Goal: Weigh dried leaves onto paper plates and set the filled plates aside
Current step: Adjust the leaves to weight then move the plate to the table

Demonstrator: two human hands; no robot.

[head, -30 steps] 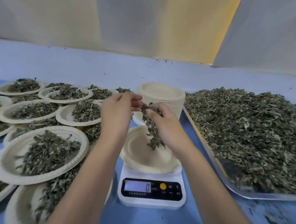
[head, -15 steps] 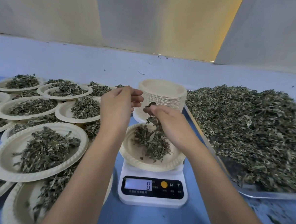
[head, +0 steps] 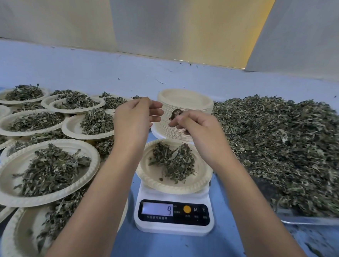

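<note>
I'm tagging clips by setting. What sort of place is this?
Likely a small herb or tea portioning bench rather than a home kitchen: a white digital scale on a blue tabletop, a large heap of dried green leaves on a metal tray, and many cream paper plates already filled at left.

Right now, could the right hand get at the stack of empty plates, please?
Probably yes: the right hand hovers just in front of the stack of empty plates with nothing between, though it pinches a few leaves.

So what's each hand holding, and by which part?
Right hand pinches a small leaf clump by its lower end, between the fingers. Left hand holds nothing that shows.
</note>
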